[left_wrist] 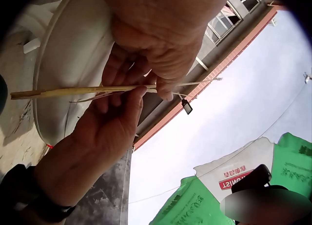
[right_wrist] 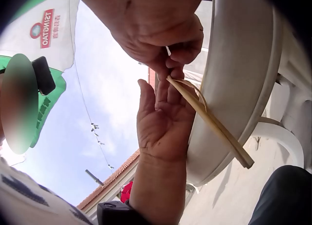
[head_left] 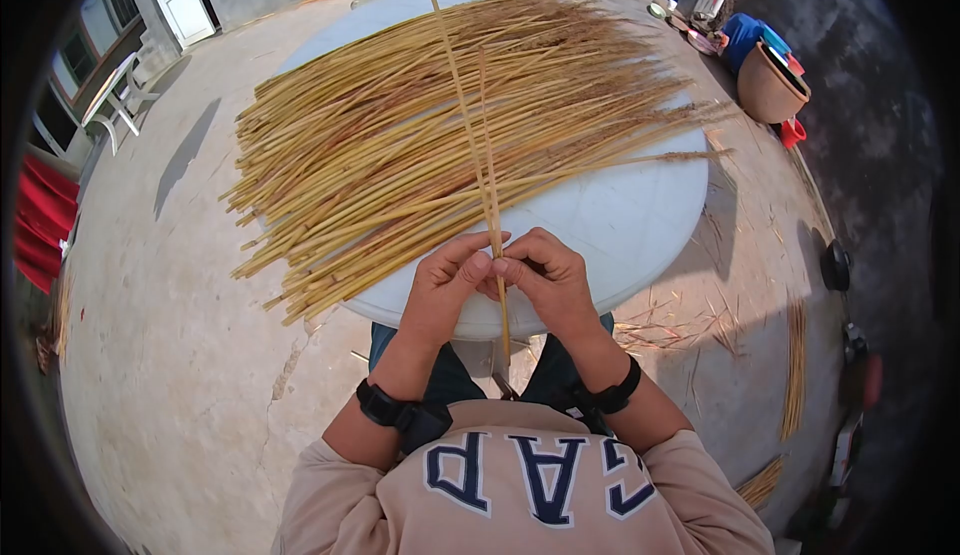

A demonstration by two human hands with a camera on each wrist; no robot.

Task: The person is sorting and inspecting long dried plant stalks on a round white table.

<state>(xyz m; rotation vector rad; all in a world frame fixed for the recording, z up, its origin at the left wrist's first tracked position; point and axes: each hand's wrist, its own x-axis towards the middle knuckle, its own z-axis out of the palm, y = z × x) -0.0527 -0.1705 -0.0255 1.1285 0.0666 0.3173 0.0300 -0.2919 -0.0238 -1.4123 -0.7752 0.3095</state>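
Observation:
Both hands meet at a dry yellow reed stalk (head_left: 504, 315), held close above the near edge of the table. My left hand (head_left: 440, 285) pinches it from the left, thumb and forefinger at the stalk. From the right, my right hand (head_left: 550, 280) grips it with thumb and curled fingers. Above the hands, two thin lengths spread apart, a long one and a shorter one. The lower end (left_wrist: 48, 93) points past the table rim in the left wrist view. A loose thin strip (right_wrist: 202, 98) curls off the stalk beside the fingers in the right wrist view.
A wide layer of reed stalks (head_left: 400, 145) covers much of the round white table (head_left: 620, 215), feathery tops to the right. Scraps (head_left: 690, 325) and a bundle of stalks (head_left: 795, 370) lie on the concrete ground. A large clay pot (head_left: 770, 90) stands at the right.

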